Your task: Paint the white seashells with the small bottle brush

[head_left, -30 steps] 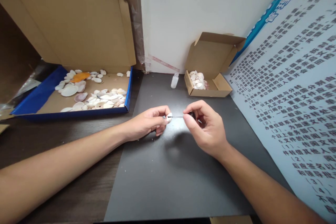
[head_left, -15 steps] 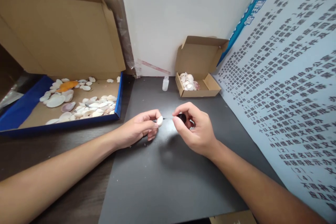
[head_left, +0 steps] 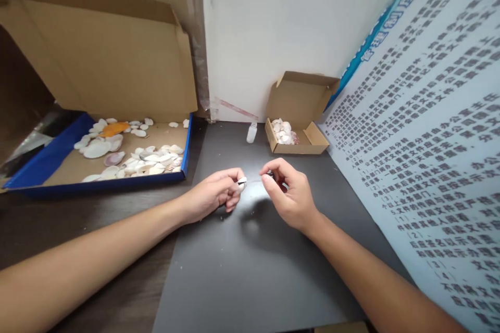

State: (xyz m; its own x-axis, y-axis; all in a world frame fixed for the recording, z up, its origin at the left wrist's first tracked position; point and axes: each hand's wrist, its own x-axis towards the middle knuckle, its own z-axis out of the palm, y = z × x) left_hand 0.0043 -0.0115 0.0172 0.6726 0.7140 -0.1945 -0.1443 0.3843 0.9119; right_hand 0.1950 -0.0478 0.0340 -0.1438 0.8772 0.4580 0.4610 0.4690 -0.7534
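My left hand (head_left: 216, 192) pinches a small white seashell (head_left: 242, 183) between thumb and fingers. A short dark line shows on the shell; I cannot tell whether it is a gap or the tip of a brush. My right hand (head_left: 291, 192) is closed on a black brush cap (head_left: 270, 175), mostly hidden by the fingers. From the cap a thin, faint stem points left toward the shell; whether it touches is unclear. Beyond both hands stands a small uncapped bottle (head_left: 251, 133) with whitish contents.
At left, an open blue cardboard box (head_left: 133, 176) holds many shells and an orange piece (head_left: 114, 129). A small brown box (head_left: 300, 149) with white shells sits at the back right. A printed sheet (head_left: 429, 130) lines the right side; a white wall (head_left: 273, 21) rises behind.
The shell in my left hand has turned and now shows a dark line. My right fingers cover more of the black cap. The whole view has shifted slightly.
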